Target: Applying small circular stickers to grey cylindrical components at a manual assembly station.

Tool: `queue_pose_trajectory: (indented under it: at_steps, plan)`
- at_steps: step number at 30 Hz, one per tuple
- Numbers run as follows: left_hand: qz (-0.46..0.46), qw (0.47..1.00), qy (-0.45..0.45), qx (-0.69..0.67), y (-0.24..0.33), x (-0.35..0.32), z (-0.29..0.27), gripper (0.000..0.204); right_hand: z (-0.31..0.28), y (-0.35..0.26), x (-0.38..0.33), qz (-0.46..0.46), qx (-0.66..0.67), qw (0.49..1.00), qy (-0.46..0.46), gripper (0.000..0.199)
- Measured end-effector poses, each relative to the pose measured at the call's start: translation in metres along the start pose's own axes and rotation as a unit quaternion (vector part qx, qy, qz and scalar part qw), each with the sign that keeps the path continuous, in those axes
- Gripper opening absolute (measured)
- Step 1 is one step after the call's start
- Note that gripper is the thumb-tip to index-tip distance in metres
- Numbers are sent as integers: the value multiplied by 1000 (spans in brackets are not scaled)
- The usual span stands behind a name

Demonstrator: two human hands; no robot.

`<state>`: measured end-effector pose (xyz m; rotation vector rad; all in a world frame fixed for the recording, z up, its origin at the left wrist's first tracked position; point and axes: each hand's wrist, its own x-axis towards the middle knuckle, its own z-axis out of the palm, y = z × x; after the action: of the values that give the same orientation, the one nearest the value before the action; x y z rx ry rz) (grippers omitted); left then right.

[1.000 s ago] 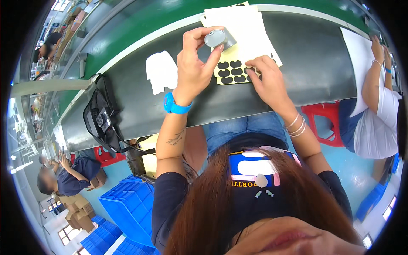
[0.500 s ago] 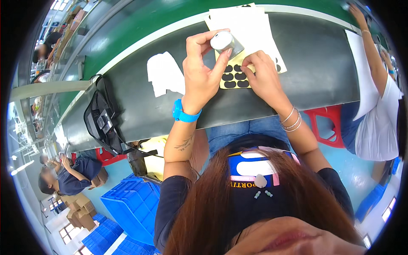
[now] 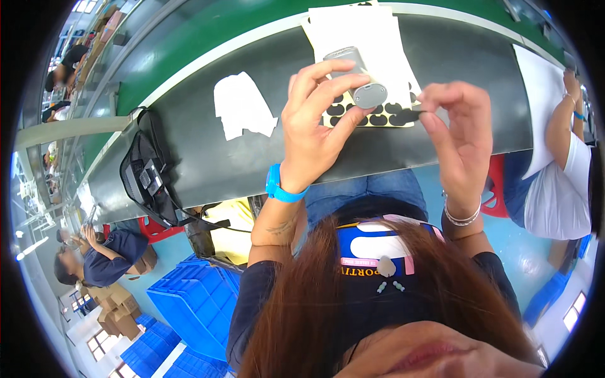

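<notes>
The head view looks down over the person's own hair and dark shirt to a dark worktop [image 3: 208,157] edged by a green strip. The left hand [image 3: 315,126], with a blue wristband [image 3: 282,188] on its wrist, is raised above the worktop's near edge and holds a small grey device [image 3: 359,75]: the fingers curl over its top and the thumb presses from below, so the rounded lower end of the device shows between them. The right hand [image 3: 460,132], with a silver bracelet [image 3: 461,217] at the wrist, is lifted just beside it, thumb and forefinger pinched narrow on a small black pad [image 3: 413,115] whose free tip points toward the device without clearly touching it. Under both hands, flat on the worktop, lies a pale sheet of black pads [image 3: 378,116] in rows, mostly covered by the left fingers, and behind it a stack of white paper sheets [image 3: 359,31]. To the left, well apart from the hands, a torn white scrap of paper [image 3: 242,107] lies on the worktop, and a black bag [image 3: 148,176] hangs at the near edge. Blue crates [image 3: 189,302] stand on the floor below. At the right rim another person in a white shirt [image 3: 554,189] reaches an arm to a white sheet [image 3: 539,94] on the same worktop.
</notes>
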<state>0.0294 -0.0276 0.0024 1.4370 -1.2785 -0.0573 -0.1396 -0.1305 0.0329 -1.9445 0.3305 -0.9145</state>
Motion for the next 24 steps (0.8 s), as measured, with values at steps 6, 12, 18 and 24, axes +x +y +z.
queue_pose_trajectory:
  at_steps: [6,12,18,24]
  plan:
    - [-87,983,-29,-157,8,-9,11,39,11,-1,8,67,141,988,-1,36]
    - [-131,966,-54,-217,10,-12,7,42,14,-1,7,109,171,979,-3,33]
    - [-174,931,-78,-310,12,-10,5,45,11,-4,9,124,157,980,-6,28]
    - [-189,921,-78,-332,10,-9,3,45,11,-4,9,121,156,980,-8,29]
